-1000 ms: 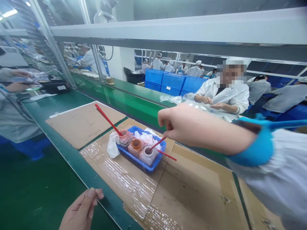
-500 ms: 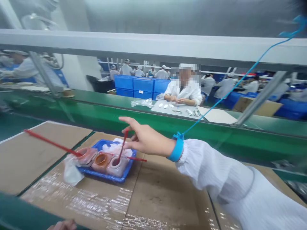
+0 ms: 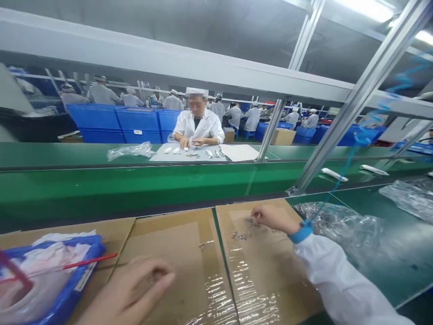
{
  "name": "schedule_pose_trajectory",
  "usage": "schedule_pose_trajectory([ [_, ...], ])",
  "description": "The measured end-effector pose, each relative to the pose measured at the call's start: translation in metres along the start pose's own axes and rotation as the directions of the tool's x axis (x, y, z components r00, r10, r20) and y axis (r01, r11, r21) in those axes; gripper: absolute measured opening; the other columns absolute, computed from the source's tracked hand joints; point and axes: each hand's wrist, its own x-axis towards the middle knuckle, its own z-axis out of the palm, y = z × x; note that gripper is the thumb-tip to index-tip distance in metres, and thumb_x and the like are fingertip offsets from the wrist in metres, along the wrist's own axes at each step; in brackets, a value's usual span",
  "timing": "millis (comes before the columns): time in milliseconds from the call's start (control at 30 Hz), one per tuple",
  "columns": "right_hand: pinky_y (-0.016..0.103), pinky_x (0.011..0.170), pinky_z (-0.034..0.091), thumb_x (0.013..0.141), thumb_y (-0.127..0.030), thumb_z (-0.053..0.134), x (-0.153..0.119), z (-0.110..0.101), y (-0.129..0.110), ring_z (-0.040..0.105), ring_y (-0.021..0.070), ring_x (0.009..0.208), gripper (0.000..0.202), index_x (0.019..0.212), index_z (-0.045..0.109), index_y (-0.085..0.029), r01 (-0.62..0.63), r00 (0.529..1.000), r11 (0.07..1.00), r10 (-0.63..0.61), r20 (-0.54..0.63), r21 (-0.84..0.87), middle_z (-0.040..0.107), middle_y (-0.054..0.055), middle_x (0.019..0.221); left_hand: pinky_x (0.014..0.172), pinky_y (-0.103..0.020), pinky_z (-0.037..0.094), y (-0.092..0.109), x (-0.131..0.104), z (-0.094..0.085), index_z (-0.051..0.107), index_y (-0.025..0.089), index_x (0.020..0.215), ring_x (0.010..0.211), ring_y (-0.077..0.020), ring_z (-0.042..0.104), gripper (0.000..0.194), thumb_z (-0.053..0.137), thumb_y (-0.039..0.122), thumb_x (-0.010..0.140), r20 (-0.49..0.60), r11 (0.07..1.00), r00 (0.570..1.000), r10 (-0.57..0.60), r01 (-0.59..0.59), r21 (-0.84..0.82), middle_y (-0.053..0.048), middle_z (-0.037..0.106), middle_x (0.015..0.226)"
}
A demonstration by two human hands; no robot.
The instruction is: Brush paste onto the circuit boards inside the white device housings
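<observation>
My right hand (image 3: 272,218), with a blue band at the wrist, is over the right cardboard sheet (image 3: 270,271). Its fingertips are pinched beside a small pile of tiny metallic parts (image 3: 241,235); what they hold is too small to name. Blurred by motion, my left hand (image 3: 131,289) hangs over the middle cardboard (image 3: 176,243), thumb and forefinger curved toward each other. Whether anything is between them cannot be told. Left of it stands a blue tray (image 3: 76,289) with white cloth, a jar and red sticks (image 3: 89,262). A few tiny parts (image 3: 205,245) lie on the middle cardboard.
Clear plastic bags (image 3: 338,225) lie right of the cardboard. Beyond the green ledge (image 3: 135,185) a person in white (image 3: 198,126) handles small white pieces at a table. A metal post (image 3: 352,99) slants up at the right, near a blue cord (image 3: 348,158).
The view has swung right. My right hand has left the red stick at the jars and is now over the right cardboard. My left hand has come farther into view.
</observation>
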Motion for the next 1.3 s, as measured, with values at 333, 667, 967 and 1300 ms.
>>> schedule_pose_trajectory([
  [333,0.027,0.075,0.042,0.083,-0.01,0.054,0.018,0.057,0.017,0.059,0.0174,0.083,0.01,0.08,0.062,-0.014,0.068,0.985,0.994,-0.053,-0.162,0.087,0.065,0.007,0.085,0.083,-0.033,0.043,0.065,0.153,0.147,0.062,0.019,0.094,0.092,-0.0211,0.057,0.021,0.05,0.032,0.083,0.212,0.961,0.939,0.27,-0.251,-0.113,-0.006,0.063,0.099],
  [667,0.025,0.078,0.047,0.087,-0.012,0.053,-0.014,0.068,-0.014,0.059,0.0141,0.086,0.013,0.086,0.063,-0.019,0.378,0.896,0.859,-0.247,-0.369,0.344,0.065,0.003,0.088,0.086,-0.036,0.041,0.048,0.145,0.166,0.059,0.024,0.107,0.097,-0.0213,0.056,0.024,0.05,0.036,0.088,0.138,0.929,0.921,0.363,-0.348,-0.123,-0.004,0.064,0.108],
  [967,0.027,0.086,0.05,0.088,-0.01,0.045,-0.02,0.07,-0.016,0.063,0.0135,0.097,0.03,0.109,0.062,-0.024,0.423,0.895,0.744,-0.253,-0.368,0.517,0.068,0.002,0.103,0.082,-0.034,0.042,0.044,0.147,0.168,0.064,0.026,0.101,0.091,-0.0197,0.058,0.021,0.048,0.033,0.089,0.029,0.932,0.934,0.356,-0.352,-0.091,-0.002,0.067,0.099],
  [1300,0.031,0.083,0.044,0.086,-0.013,0.055,0.0,0.06,0.019,0.059,0.0188,0.089,0.012,0.083,0.066,-0.016,0.165,0.925,0.981,-0.118,-0.362,0.102,0.067,0.006,0.089,0.08,-0.036,0.041,0.041,0.163,0.155,0.068,0.021,0.092,0.087,-0.0206,0.055,0.022,0.047,0.027,0.09,-0.002,0.904,0.928,0.372,-0.362,0.229,-0.002,0.068,0.092],
])
